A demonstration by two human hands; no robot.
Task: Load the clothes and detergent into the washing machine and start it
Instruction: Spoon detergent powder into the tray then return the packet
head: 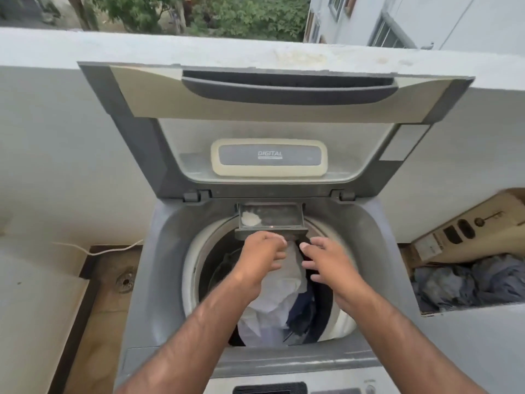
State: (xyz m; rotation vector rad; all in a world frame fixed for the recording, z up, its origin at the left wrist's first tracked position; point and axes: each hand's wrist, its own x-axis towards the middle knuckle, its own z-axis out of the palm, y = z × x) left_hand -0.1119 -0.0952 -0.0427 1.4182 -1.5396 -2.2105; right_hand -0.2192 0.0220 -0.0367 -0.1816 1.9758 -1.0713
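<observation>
Looking down from nearest me outward, I see the control panel (272,389) at the bottom edge, its buttons untouched, so starting the machine is not yet done. Past it, my 2 forearms reach over the rim of the washing machine (159,265) toward the back of the tub. The clothes (272,302) already lie in the drum: a white garment on top, a dark blue one just beside it on the right, heaped toward the front.

My left hand (262,257) is loosely curled with fingers bent inward, gripping nothing that I can make out; its fingertips sit right at the front lip of the detergent drawer (271,221). My right hand (326,263) is spread open and empty, hovering just beside the left, below the drawer's right end. I judge both are placed there to push the drawer back in, since it stands pulled out over the tub.

Inside the drawer, a pale heap of detergent powder (250,218) sits in the left part; the rest looks bare.

Beyond, the lid (270,109) stands propped open against the balcony wall (56,123). To the right, more laundry (466,282) lies below a cardboard box (468,226).
</observation>
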